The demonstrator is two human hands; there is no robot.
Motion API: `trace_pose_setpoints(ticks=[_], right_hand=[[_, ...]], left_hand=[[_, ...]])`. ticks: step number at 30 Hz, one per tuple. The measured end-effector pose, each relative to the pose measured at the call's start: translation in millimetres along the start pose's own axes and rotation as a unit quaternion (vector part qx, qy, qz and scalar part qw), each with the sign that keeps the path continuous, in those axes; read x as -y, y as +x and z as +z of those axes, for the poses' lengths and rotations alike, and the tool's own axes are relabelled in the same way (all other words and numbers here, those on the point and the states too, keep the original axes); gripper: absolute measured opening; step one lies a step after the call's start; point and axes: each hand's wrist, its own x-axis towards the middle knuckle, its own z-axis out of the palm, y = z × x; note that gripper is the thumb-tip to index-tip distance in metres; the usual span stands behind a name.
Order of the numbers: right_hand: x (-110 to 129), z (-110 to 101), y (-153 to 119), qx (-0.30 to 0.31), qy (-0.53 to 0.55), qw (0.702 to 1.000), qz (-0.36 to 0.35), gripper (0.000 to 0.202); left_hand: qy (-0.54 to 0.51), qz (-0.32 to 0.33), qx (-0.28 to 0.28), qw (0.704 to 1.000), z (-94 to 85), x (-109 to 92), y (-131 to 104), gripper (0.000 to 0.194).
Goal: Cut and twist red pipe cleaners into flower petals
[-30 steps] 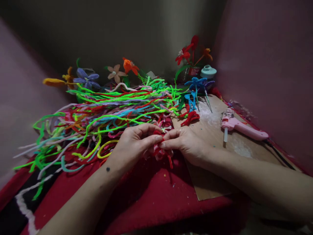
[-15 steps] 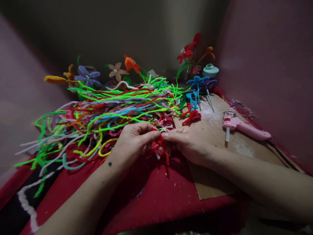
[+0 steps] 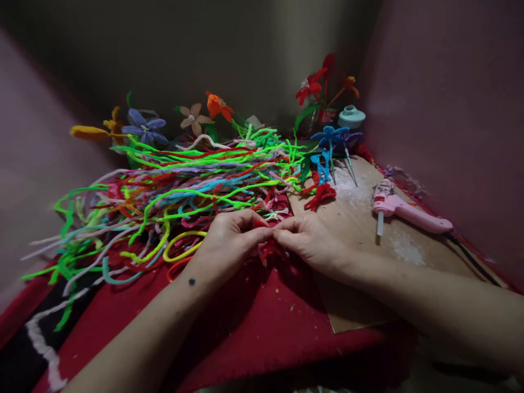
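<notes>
Left fingers [image 3: 257, 235] and right fingers [image 3: 290, 238] pinch red fuzzy piece [image 3: 268, 251]; pipe-cleaner heap [image 3: 196, 183] just beyond; pink glue gun [image 3: 413, 215] on board [image 3: 347, 215].

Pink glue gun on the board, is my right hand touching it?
Apart. The head view shows it: a bare stretch of board lies between the right hand and the glue gun.

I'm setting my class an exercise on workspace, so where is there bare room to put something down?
Bare but for specks: the red cloth between left forearm and the near corner of the brown board. Smaller: the board between right hand and pink glue gun. Crowded: left and centre, under fuzzy stems, and the back, lined with flowers.
</notes>
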Motion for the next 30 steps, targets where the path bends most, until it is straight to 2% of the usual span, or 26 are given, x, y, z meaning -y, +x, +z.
trace_pose_setpoints(ticks=[4,7,12,14,16,19,22,30], right_hand=[[4,2,-2,-0.034,-0.103,0.993,-0.054,0.023],[4,4,-4,-0.057,-0.157,0.981,-0.095,0.023],[-4,5,-4,-0.079,-0.258,0.950,-0.160,0.022],[-5,5,-6,-0.062,-0.253,0.953,-0.155,0.020],[-4,4,-7,-0.051,-0.199,0.968,-0.145,0.021],[-4,6,-8,-0.079,-0.113,0.979,-0.149,0.021],[-7,7,-7,-0.083,-0.072,0.983,-0.150,0.019],[-2,6,-9,-0.086,-0.170,0.971,-0.148,0.016]], left_hand=[[0.059,0.019,-0.011,0.998,2.1,3,0,0.015],[0.132,0.063,-0.017,0.989,3.1,6,0,0.019],[0.215,0.119,-0.041,0.969,1.4,4,-4,0.020],[0.206,0.112,-0.054,0.971,-1.1,-1,-7,0.018],[0.186,0.095,-0.061,0.976,-3.8,-5,-9,0.017],[0.149,0.067,-0.053,0.985,-6.7,-10,-8,0.018],[0.112,0.037,-0.036,0.992,-7.2,-9,-6,0.019],[0.068,0.024,-0.017,0.997,-1.7,-3,-4,0.015]])
